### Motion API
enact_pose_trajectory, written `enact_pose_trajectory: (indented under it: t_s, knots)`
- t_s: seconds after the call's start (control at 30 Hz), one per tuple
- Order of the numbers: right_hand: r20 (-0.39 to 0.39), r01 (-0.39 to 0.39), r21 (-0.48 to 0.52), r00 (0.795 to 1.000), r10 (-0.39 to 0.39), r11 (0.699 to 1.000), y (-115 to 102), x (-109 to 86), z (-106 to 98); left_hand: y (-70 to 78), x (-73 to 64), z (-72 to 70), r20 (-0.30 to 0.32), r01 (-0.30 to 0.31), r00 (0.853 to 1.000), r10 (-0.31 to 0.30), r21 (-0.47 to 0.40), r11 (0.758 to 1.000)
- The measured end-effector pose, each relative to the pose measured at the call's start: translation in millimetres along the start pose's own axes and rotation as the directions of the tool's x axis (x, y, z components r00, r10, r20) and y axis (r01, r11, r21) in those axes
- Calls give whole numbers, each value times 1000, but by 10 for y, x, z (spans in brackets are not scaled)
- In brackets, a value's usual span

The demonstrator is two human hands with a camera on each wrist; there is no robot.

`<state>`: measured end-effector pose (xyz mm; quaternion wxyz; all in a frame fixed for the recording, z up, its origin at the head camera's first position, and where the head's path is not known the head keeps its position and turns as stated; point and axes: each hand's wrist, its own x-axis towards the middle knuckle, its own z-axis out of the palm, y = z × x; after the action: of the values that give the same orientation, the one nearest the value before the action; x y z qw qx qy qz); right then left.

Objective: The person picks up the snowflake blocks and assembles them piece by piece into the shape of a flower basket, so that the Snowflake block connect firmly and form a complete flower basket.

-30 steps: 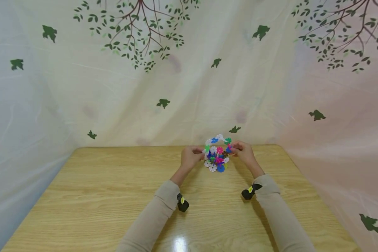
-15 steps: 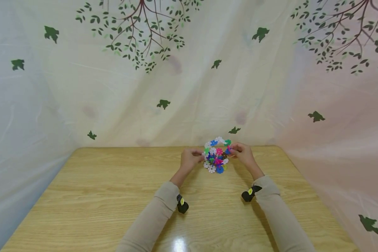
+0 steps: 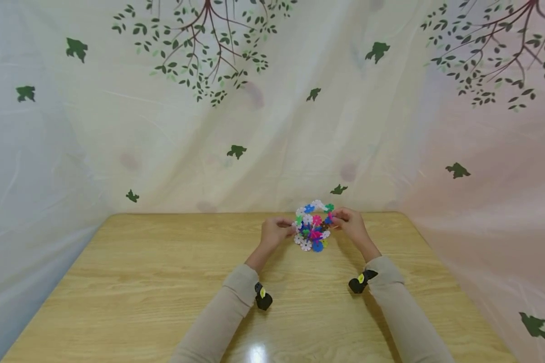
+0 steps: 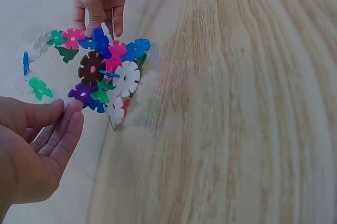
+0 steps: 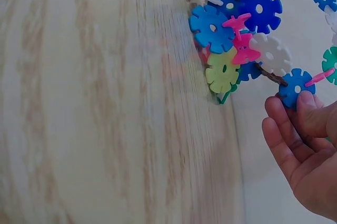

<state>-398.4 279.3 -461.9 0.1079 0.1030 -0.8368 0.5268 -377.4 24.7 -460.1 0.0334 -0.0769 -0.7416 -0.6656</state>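
Note:
Interlocking plastic snowflake discs, joined into a basket-like model with a looped handle (image 3: 316, 220), stand near the table's far edge between both hands. White, blue, green, pink, brown, purple and yellow discs make it up. My left hand (image 3: 274, 234) pinches a white disc (image 4: 67, 98) on its left side between thumb and fingers. On the other side my right hand (image 3: 351, 224) pinches a blue disc (image 5: 296, 88) where the loop meets the body. In the left wrist view, the brown disc (image 4: 91, 69) faces the camera. The model's far side is hidden.
The model rests on or just above a wooden table (image 3: 172, 282); the contact is unclear. Behind it hangs a pale cloth (image 3: 272, 126) printed with branches and birds. Black wrist cameras (image 3: 263, 297) sit on both beige sleeves (image 3: 222, 317).
Both hands keep their pinch on the model, which stays in nearly the same place. The whole head view shifts slightly downward in the picture.

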Motion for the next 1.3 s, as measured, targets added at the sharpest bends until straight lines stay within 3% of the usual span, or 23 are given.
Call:
enact_pose_trajectory:
  t_s: [0.87,1.3]
  knots:
    - [-58,15,-57,998,-18,998,-42,-165,-7,31,-98,-19,51,7,999,-7,1,1000]
    - [4,2,-21,1000,-2,1000,-144,-165,-41,3,-65,-17,26,-31,999,31,27,999]
